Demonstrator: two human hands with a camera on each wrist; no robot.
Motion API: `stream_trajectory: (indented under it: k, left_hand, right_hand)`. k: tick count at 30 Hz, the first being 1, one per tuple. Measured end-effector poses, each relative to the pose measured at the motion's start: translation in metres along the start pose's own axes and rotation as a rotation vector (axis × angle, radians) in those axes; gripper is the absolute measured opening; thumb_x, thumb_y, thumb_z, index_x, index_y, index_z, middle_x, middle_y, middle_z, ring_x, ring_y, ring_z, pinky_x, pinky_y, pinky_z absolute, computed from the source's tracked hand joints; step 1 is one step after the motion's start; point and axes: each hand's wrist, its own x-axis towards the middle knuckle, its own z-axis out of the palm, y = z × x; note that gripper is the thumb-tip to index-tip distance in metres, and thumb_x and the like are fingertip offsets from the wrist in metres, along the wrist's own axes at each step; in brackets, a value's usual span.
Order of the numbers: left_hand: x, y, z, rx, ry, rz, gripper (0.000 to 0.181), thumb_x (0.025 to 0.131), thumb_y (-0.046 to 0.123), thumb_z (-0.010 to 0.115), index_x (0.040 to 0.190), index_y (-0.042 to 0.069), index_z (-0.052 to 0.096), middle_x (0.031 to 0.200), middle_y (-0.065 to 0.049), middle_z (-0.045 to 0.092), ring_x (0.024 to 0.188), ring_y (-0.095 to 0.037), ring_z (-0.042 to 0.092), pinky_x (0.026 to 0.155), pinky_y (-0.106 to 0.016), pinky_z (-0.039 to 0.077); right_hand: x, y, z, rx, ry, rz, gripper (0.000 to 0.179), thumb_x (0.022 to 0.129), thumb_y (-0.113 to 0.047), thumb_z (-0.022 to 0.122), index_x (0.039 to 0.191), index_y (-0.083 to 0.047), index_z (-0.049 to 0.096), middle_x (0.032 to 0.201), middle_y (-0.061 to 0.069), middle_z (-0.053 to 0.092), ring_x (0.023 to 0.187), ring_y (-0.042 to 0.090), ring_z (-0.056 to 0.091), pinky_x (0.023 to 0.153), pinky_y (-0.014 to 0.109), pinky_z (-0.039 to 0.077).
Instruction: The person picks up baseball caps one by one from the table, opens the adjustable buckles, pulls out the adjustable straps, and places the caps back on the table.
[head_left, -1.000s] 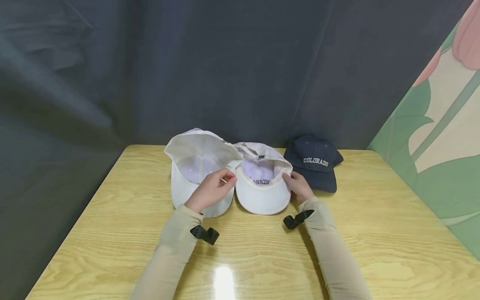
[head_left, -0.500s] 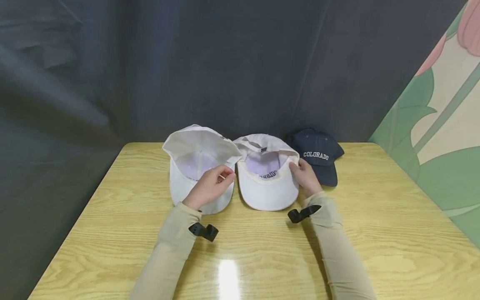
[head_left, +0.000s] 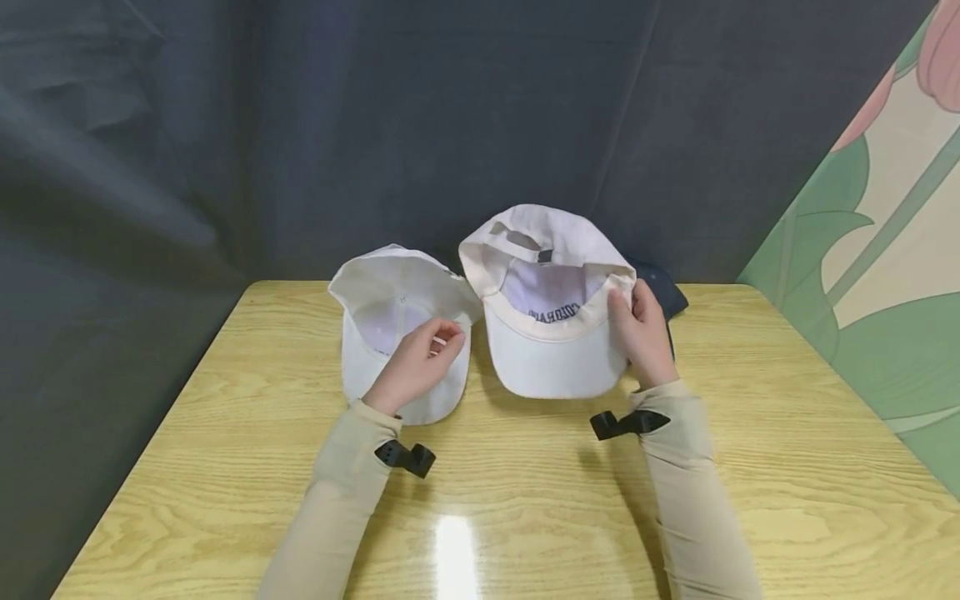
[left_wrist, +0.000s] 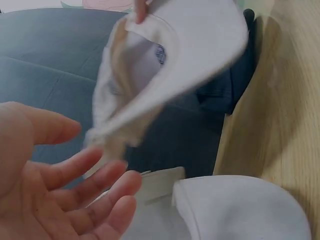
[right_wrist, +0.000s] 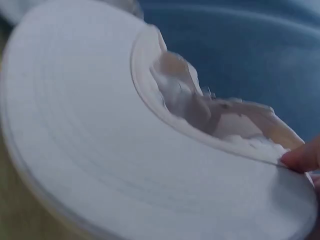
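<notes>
My right hand [head_left: 642, 332] pinches a white baseball cap [head_left: 557, 367] at the right side, where brim meets crown. The cap is lifted, inside facing me, brim down, with a lilac front panel, reversed dark lettering and a back strap showing. In the right wrist view its brim [right_wrist: 90, 115] fills much of the frame. My left hand [head_left: 420, 360] hovers over a second white cap [head_left: 397, 287], its fingers loosely bent and holding nothing, as the left wrist view shows too. That second cap lies on the table with its inside facing me.
A navy cap [head_left: 660, 292] is mostly hidden behind the lifted one. All this is on a light wooden table [head_left: 517, 500]. A dark curtain [head_left: 420, 125] hangs along the back, and a flower-patterned panel [head_left: 900, 275] is at the right.
My right hand has raised the white cap off the table and moved it right, so it now covers most of the navy cap. The left hand has barely moved.
</notes>
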Motion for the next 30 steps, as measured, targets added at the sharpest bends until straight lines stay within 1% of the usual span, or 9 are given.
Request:
stream_trajectory:
  k: [4, 8, 12, 15, 18, 20, 24, 27, 30]
  left_hand:
    - [0.002, 0.002, -0.005, -0.127, 0.07, -0.033, 0.043, 0.1, 0.031, 0.041, 0.133, 0.005, 0.039, 0.122, -0.016, 0.053, 0.107, -0.03, 0.057, 0.093, -0.04, 0.047]
    - [0.002, 0.004, -0.011, -0.323, 0.211, -0.024, 0.044, 0.1, 0.026, 0.039, 0.137, 0.003, 0.031, 0.123, -0.02, 0.05, 0.107, -0.033, 0.058, 0.091, -0.041, 0.049]
    - [0.001, 0.006, -0.016, -0.44, 0.374, -0.007, 0.043, 0.098, 0.02, 0.044, 0.136, 0.004, 0.035, 0.126, -0.016, 0.05, 0.109, -0.024, 0.054, 0.093, -0.034, 0.046]
    - [0.002, 0.007, -0.017, -0.484, 0.46, 0.01, 0.04, 0.095, 0.013, 0.046, 0.134, 0.007, 0.041, 0.111, -0.012, 0.058, 0.096, -0.015, 0.055, 0.082, -0.026, 0.046]
    - [0.003, 0.007, -0.016, -0.495, 0.494, 0.039, 0.038, 0.092, 0.005, 0.045, 0.129, 0.007, 0.049, 0.096, -0.01, 0.061, 0.085, -0.011, 0.055, 0.075, -0.021, 0.044]
    - [0.003, 0.007, -0.016, -0.479, 0.492, 0.052, 0.038, 0.091, 0.001, 0.042, 0.128, 0.005, 0.051, 0.102, -0.013, 0.063, 0.091, -0.013, 0.057, 0.081, -0.023, 0.045]
    - [0.003, 0.008, -0.015, -0.435, 0.454, 0.037, 0.04, 0.09, -0.003, 0.039, 0.127, 0.002, 0.053, 0.127, -0.017, 0.056, 0.117, -0.023, 0.053, 0.101, -0.034, 0.041]
    - [0.004, 0.009, -0.013, -0.414, 0.42, 0.028, 0.04, 0.089, -0.004, 0.039, 0.125, 0.002, 0.055, 0.129, -0.018, 0.056, 0.122, -0.027, 0.051, 0.105, -0.039, 0.039]
    - [0.004, 0.011, -0.01, -0.386, 0.388, 0.034, 0.037, 0.089, -0.004, 0.04, 0.122, 0.002, 0.057, 0.126, -0.016, 0.058, 0.118, -0.026, 0.053, 0.101, -0.039, 0.042]
  right_hand:
    - [-0.008, -0.012, -0.005, 0.182, -0.17, -0.031, 0.028, 0.097, -0.028, 0.047, 0.12, -0.012, 0.046, 0.08, -0.014, 0.058, 0.069, 0.0, 0.056, 0.059, 0.019, 0.048]
    - [-0.013, -0.019, -0.007, 0.236, -0.393, -0.035, 0.035, 0.097, -0.027, 0.048, 0.128, -0.013, 0.041, 0.088, -0.01, 0.062, 0.073, 0.004, 0.061, 0.062, 0.024, 0.053]
    - [-0.014, -0.02, -0.005, 0.168, -0.568, -0.021, 0.04, 0.097, -0.025, 0.048, 0.133, -0.01, 0.036, 0.093, -0.007, 0.06, 0.078, 0.006, 0.062, 0.066, 0.027, 0.054]
    - [-0.013, -0.017, -0.003, 0.072, -0.669, -0.03, 0.04, 0.097, -0.022, 0.05, 0.132, -0.008, 0.037, 0.096, -0.002, 0.06, 0.081, 0.006, 0.061, 0.069, 0.027, 0.053]
    - [-0.012, -0.013, 0.0, 0.004, -0.764, -0.03, 0.04, 0.096, -0.017, 0.05, 0.133, -0.005, 0.037, 0.105, 0.008, 0.059, 0.087, 0.007, 0.06, 0.073, 0.028, 0.053]
    - [-0.012, -0.011, 0.001, -0.039, -0.813, -0.015, 0.041, 0.096, -0.015, 0.051, 0.133, -0.003, 0.037, 0.11, 0.015, 0.058, 0.09, 0.009, 0.06, 0.074, 0.029, 0.054]
    - [-0.013, -0.01, 0.001, -0.198, -0.814, -0.077, 0.04, 0.094, -0.015, 0.054, 0.128, 0.001, 0.042, 0.111, 0.018, 0.057, 0.092, 0.013, 0.057, 0.073, 0.027, 0.052]
    - [-0.015, -0.015, 0.001, -0.331, -0.679, -0.188, 0.036, 0.091, -0.015, 0.06, 0.119, 0.002, 0.046, 0.105, 0.017, 0.057, 0.089, 0.021, 0.057, 0.074, 0.029, 0.05]
    - [-0.02, -0.023, 0.003, -0.379, -0.504, -0.289, 0.037, 0.086, -0.013, 0.066, 0.115, 0.001, 0.048, 0.106, 0.018, 0.056, 0.093, 0.03, 0.057, 0.083, 0.039, 0.05]
